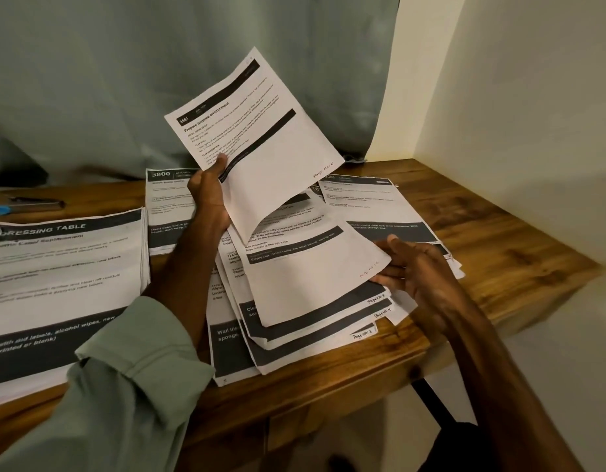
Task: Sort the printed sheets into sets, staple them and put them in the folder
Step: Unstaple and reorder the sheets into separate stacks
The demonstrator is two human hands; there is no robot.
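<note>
Sheet (257, 131) was pinched by left hand (209, 199) at its lower corner, raised above the fanned pile (305, 294) near the table's (499, 240) right edge; right hand (420, 267), fingers straight, touched the pile's right side.

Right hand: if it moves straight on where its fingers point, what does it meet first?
The top sheet of the fanned pile; the right hand seems to touch its edge, though depth is unclear.

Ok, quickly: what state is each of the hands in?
Left hand: grips the raised white printed sheet.
Right hand: open, fingers touching the fanned paper pile.
</note>
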